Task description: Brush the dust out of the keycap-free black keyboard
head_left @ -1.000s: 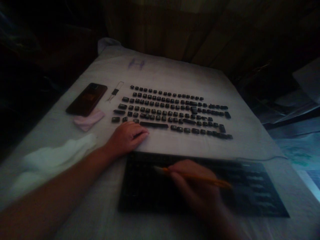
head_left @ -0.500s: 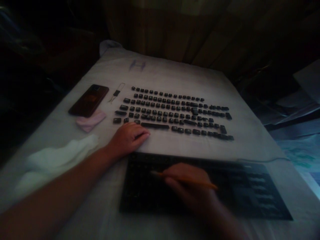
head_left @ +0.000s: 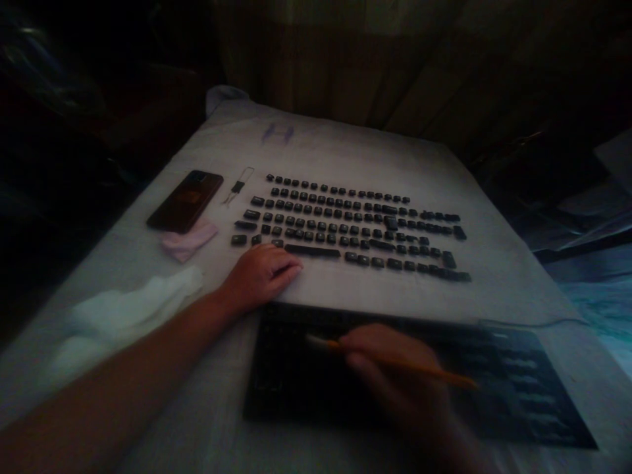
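Note:
My right hand point(head_left: 395, 362) is closed on an orange-handled paintbrush point(head_left: 424, 370). Its pale bristle tip points left, over the left part of a black keyboard base point(head_left: 469, 342) whose keycaps are off, at least on the left; blur hides whether the bristles touch it. My left hand point(head_left: 264, 273) rests palm down on the cloth just beyond the base's far left corner. Its fingers are loosely bent, the thumb a little apart, and nothing shows in them. Beside its fingertips lie a long spacebar point(head_left: 313, 251) and rows of loose black keycaps point(head_left: 328, 214).
A dark phone point(head_left: 186, 201) lies at the left, partly over a pink cloth point(head_left: 190, 240). Near it is a small wire keycap puller point(head_left: 239, 185). A crumpled white cloth point(head_left: 133, 306) is beside my left forearm. The keyboard's cable point(head_left: 538, 324) runs off to the right.
My right hand and the brush have shifted a little to the right over the keyboard base. The whole view has slid slightly; my left hand stays put on the cloth.

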Demonstrator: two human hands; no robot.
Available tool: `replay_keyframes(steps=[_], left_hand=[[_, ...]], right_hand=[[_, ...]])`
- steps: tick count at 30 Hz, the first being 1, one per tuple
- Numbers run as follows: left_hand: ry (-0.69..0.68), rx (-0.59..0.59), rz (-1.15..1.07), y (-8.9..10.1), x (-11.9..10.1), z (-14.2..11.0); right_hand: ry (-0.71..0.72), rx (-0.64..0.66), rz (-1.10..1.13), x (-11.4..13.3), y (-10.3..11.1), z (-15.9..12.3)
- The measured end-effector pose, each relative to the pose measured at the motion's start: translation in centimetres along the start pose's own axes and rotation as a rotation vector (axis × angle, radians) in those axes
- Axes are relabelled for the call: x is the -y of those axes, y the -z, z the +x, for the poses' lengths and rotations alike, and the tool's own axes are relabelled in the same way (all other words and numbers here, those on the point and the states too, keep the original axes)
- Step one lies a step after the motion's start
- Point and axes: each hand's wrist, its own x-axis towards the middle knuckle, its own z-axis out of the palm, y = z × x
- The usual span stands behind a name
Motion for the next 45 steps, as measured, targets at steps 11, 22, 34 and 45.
replay_keyframes(steps=[11,22,34,45], left_hand=[[0.004,0.002,0.003,-0.1,0.1,0.0],[0.007,0.007,-0.003,-0.1,0.2,0.0],[0.012,0.016,0.002,-0.1,0.2,0.0],[0.002,-0.002,0.003,-0.2,0.2,0.0]], right_hand=[[-0.012,0.061,-0.036,-0.7,-0.4,-0.4],[-0.041,0.132,0.010,-1.2,-1.1,-1.3],[-0.025,0.062,0.000,-0.2,0.0,-0.2],[-0.008,0.062,-0.056,-0.4,-0.1,-0.3]])
